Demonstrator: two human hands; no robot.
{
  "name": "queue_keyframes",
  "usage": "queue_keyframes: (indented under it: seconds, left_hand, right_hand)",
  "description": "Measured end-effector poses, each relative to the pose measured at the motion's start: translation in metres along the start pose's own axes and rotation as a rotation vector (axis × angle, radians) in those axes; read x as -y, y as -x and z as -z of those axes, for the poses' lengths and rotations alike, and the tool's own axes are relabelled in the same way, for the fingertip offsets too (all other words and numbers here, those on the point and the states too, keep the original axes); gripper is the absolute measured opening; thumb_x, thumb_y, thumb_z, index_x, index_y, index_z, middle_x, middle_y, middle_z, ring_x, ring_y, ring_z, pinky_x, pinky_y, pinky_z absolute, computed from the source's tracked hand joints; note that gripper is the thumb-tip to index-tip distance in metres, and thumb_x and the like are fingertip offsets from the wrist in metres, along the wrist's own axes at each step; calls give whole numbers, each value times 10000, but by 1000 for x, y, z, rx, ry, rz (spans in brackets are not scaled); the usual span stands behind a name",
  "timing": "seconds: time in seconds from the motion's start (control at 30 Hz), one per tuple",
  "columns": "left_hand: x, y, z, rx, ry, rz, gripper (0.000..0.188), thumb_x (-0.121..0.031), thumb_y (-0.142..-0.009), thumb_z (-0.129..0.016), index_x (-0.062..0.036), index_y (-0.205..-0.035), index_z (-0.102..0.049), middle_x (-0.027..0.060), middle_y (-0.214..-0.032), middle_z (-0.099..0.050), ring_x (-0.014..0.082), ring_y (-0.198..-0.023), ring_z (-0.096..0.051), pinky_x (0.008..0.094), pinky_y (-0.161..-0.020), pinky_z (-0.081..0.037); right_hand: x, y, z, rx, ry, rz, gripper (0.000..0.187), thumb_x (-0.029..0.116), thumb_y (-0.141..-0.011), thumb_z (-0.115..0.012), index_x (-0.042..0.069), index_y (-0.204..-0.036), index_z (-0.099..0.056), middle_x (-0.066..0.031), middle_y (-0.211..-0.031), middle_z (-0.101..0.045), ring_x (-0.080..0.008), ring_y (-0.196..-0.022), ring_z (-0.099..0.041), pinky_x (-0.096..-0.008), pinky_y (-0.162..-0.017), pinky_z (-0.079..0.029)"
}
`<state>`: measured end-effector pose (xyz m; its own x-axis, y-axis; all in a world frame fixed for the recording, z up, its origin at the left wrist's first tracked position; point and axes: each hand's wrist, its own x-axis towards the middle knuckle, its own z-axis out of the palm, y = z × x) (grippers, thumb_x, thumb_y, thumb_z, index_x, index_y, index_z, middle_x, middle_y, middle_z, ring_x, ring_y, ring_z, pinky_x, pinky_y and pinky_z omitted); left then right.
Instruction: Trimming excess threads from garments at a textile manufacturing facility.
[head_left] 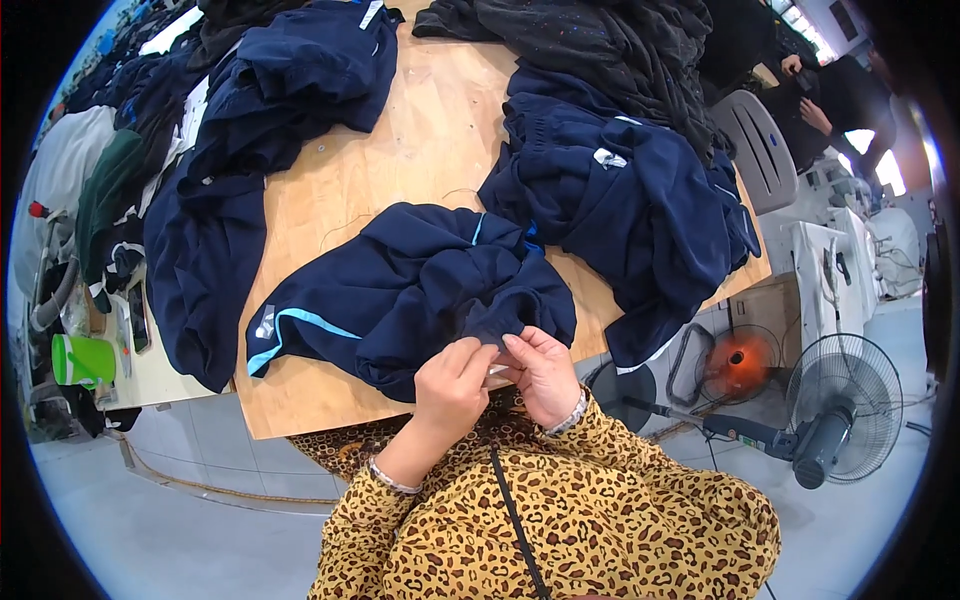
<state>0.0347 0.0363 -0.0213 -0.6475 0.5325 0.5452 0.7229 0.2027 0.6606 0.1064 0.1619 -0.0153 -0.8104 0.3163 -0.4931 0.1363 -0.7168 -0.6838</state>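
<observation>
A navy garment with light blue piping (pixel 430 270) lies bunched at the near edge of the wooden table. Both of my hands meet at its near right part. My left hand (pixel 452 385) is closed, thumb and fingers pinching the dark cloth. Close beside it, my right hand (pixel 543 375) also pinches the cloth between thumb and forefinger. The fingertips nearly touch each other. Whether a small tool or thread sits between them is hidden.
More navy garments pile at the left (pixel 290 80) and right (pixel 630 200) of the wooden table (pixel 430 95). Black fabric (pixel 600 40) is heaped at the back. A standing fan (pixel 840 410) is at the right, a green bucket (pixel 82 360) at the left. Another person (pixel 830 100) works at the far right.
</observation>
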Motion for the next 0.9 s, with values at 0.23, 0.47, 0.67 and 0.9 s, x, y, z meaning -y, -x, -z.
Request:
queue_keyframes:
  seconds: [0.23, 0.47, 0.67, 0.9]
  left_hand:
    - [22, 7, -1, 4, 1207, 979, 63, -44, -878, -613, 8, -868, -580, -12, -821, -535, 37, -642, -486, 194, -535, -410]
    - [9, 0, 3, 53, 326, 250, 154, -19, -765, -694, -30, -918, -686, 73, -855, -587, 178, -662, -585, 249, -579, -469]
    - [4, 1, -8, 36, -76, -17, 162, 59, -732, -614, -12, -874, -585, 125, -832, -546, 290, -692, -600, 349, -557, -482]
    - [22, 4, -3, -7, 842, 929, 199, -104, -900, -598, 38, -1018, -523, -11, -809, -500, 45, -736, -465, 178, -635, -400]
  right_hand:
    - [3, -1, 3, 21, -109, -23, 90, 131, -925, -569, 51, -965, -571, -86, -952, -663, -177, -864, -652, -362, -824, -533]
    - [2, -3, 8, 19, -65, -30, 98, 132, -925, -568, 52, -982, -570, -74, -959, -661, -154, -841, -646, -316, -806, -529]
    - [1, -1, 8, 7, 42, -68, 120, 114, -915, -574, 51, -1017, -572, -66, -963, -659, -151, -841, -644, -305, -802, -524]
    - [1, -3, 10, 35, -61, -16, 138, 111, -916, -567, 42, -1036, -565, -74, -1007, -651, -175, -908, -632, -356, -862, -505]
